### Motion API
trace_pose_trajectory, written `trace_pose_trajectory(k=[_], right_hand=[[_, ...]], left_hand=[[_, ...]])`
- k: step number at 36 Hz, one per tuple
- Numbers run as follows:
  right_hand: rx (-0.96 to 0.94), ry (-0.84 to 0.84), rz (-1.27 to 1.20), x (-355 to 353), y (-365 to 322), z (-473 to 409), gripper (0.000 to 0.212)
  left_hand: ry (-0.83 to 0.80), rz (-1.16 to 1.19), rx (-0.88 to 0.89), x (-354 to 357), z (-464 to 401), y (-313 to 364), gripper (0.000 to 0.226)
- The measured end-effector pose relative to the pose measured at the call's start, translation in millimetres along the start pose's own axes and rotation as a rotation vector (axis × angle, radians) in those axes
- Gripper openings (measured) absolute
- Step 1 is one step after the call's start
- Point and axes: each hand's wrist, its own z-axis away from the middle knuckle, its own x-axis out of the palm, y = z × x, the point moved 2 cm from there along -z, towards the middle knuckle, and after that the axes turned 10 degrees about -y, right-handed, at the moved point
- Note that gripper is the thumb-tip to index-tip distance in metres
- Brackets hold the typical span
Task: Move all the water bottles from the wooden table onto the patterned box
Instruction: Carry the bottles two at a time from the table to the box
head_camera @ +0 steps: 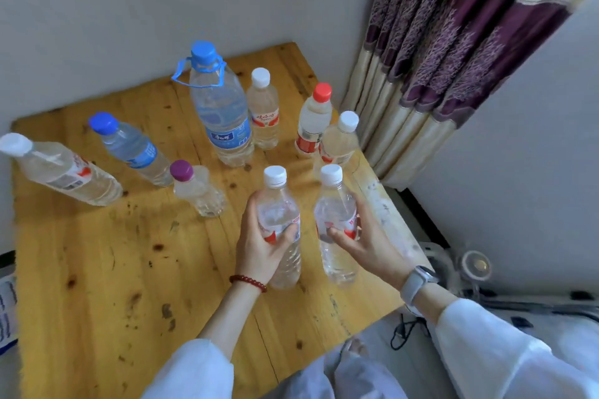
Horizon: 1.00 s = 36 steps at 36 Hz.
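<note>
Wooden desk (pixel 97 269), stock left to right: white-capped bottle (pixel 61 170); blue-capped bottle (pixel 131 147); purple-capped bottle (pixel 197 188); large handled bottle (pixel 220 110); white-capped bottle behind it (pixel 263 110); red-capped bottle (pixel 311 121); white-capped bottle at the right edge (pixel 338 142). All seven upright, apart from one another, awaiting transfer. Left hand (pixel 262 243): fingers wrapped around the label band of a clear bottle (pixel 280 227), wrist straight, beaded bracelet (pixel 248 282) showing. Right hand (pixel 366 243): closed round a second clear bottle (pixel 337 227), thumb across the label, watch (pixel 416 283) on the wrist. Both held upright; whether their bases touch the desk cannot be told. Probably paired for one trip. Patterned box: not in view.
</note>
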Motion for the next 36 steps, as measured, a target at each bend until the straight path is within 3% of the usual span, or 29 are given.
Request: trace_pose_trajectory(k=[2,5,13,16,21,25,36], right_hand=[[0.042,0.054,0.035,-8.1,11.4,23.4,0.060],[0.114,0.263,0.186,-27.9,21.1,63.0,0.058],[0.307,0.618,0.125,-54.2,58.6,223.7,0.052],[0.409,0.756,0.083,-43.5,77.0,300.9,0.061],[0.579,1.006,-0.048,5.2,103.3,452.3,0.074],[0.718,1.209,-0.147,63.5,118.1,572.4,0.066],[1.061,1.714,-0.371,228.1,154.2,845.2,0.064]], left_hand=[[-0.078,-0.035,0.009,16.4,0.0,6.2,0.075],[-0.170,-0.098,0.005,47.8,2.1,21.1,0.077],[-0.521,-0.184,0.164,162.3,51.4,78.4,0.089],[-0.708,-0.180,0.226,211.5,96.8,102.7,0.084],[-1.026,-0.192,0.399,288.4,213.9,134.4,0.085],[-1.212,-0.257,0.532,335.9,327.2,141.8,0.093],[-1.732,-0.333,0.748,440.6,636.8,154.7,0.081]])
